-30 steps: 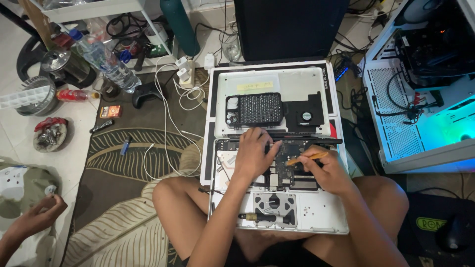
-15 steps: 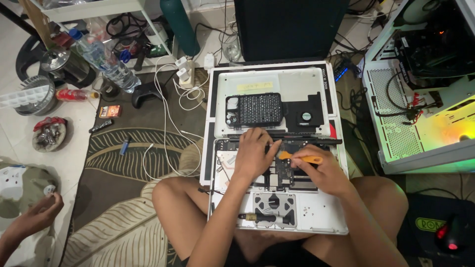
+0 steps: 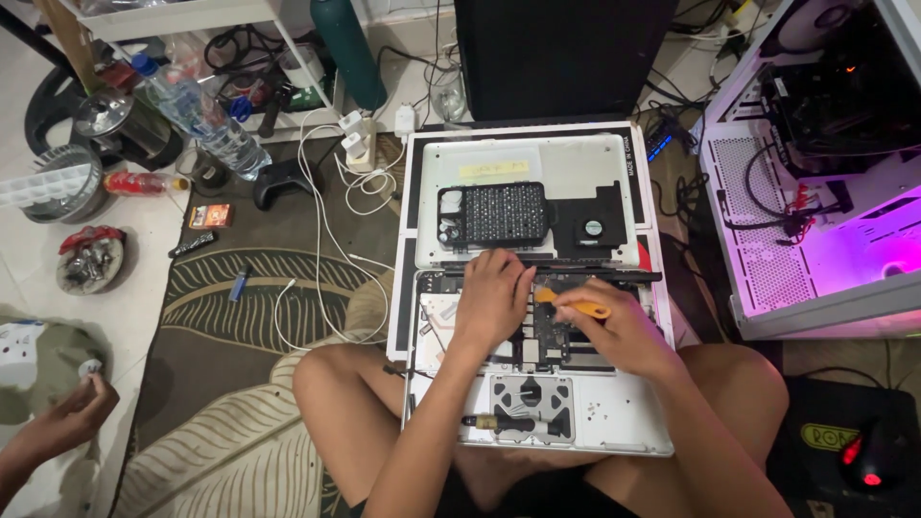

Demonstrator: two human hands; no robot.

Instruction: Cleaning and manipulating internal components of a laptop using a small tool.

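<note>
Head view looks straight down on your lap, where the opened laptop (image 3: 537,384) lies across your thighs, its bottom cover off and its insides showing. Your left hand (image 3: 494,297) is spread flat, fingers pressing on the dark board (image 3: 556,331) near the hinge. Your right hand (image 3: 619,331) is closed around an orange pry tool (image 3: 576,307), tip aimed toward your left fingers.

Careful now: that tip sits right against the board, and a slip could gouge it or jab your own left fingers. You're pressing on a machine balanced on bare legs, so a knee shift could tilt the whole thing.

Lower down, a black-handled screwdriver (image 3: 499,422) lies loose on the trackpad plate (image 3: 532,408); a tilt could roll it off or into the components. Above, the removed cover (image 3: 576,163) carries a black bit case (image 3: 494,213) and a small fan (image 3: 593,228), which could slide too.

At far left another person's hand (image 3: 72,412) holds something small and white, well apart from you. White cables (image 3: 326,211) trail over the rug (image 3: 249,317) by your knee, easy to snag.
</note>
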